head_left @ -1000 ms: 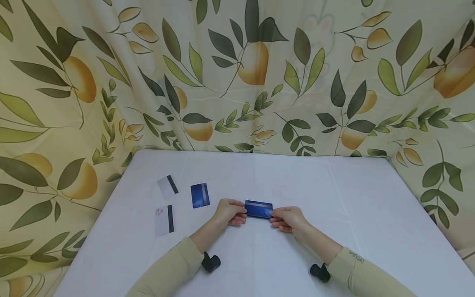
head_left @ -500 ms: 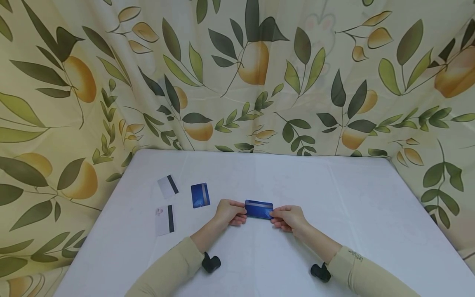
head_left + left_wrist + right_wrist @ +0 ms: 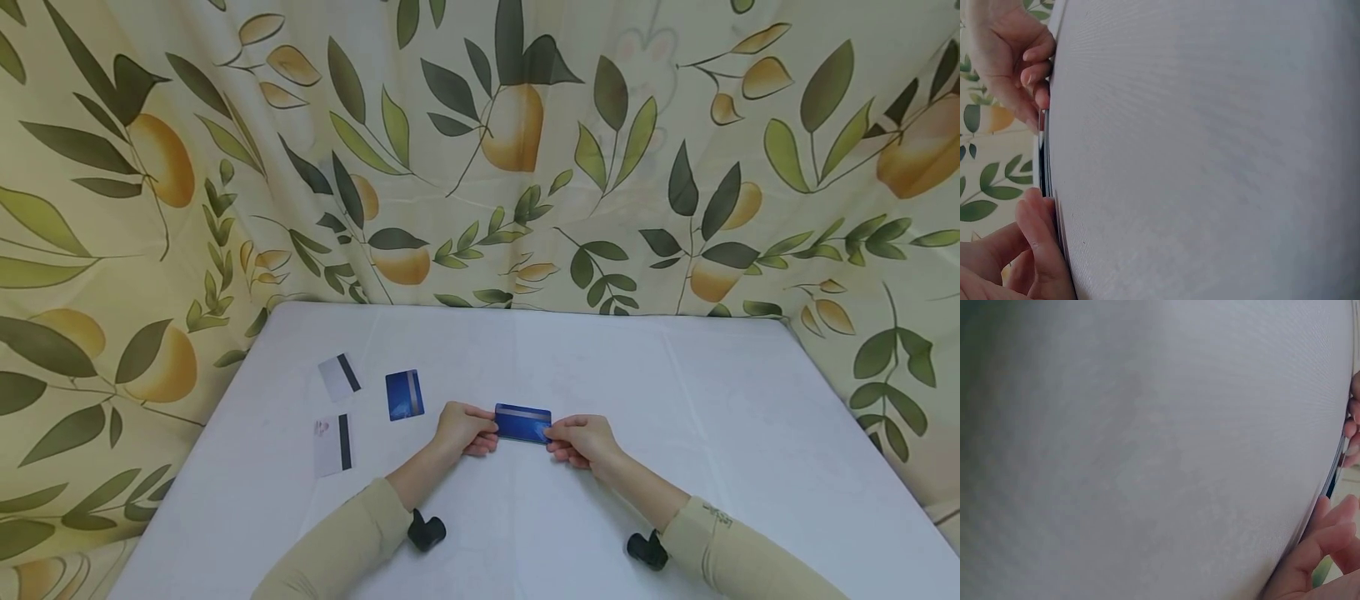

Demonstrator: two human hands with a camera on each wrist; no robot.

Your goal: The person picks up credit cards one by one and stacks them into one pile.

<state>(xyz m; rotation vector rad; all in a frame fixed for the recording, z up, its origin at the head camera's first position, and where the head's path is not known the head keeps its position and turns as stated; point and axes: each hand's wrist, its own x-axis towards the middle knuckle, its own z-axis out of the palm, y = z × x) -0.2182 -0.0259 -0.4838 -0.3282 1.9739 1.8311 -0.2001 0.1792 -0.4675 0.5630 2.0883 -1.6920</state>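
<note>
Between my two hands, low over the middle of the table, is a blue card (image 3: 522, 423) with a pale grey stripe along its far edge. My left hand (image 3: 463, 428) pinches its left end, and the right hand (image 3: 587, 440) pinches the opposite end by the near corner. Seen edge-on in the left wrist view, the card (image 3: 1045, 156) shows layered dark and light edges, like more than one card together. Fingers (image 3: 1329, 540) of the right hand lie close to the tablecloth in the right wrist view.
Left of the hands lies another blue card (image 3: 405, 395), upright in view. Farther left are two white cards with black stripes, one at the back (image 3: 333, 379) and one nearer (image 3: 327, 450). A white cloth (image 3: 675, 392) covers the table; a leaf-and-fruit patterned curtain (image 3: 465, 208) hangs behind.
</note>
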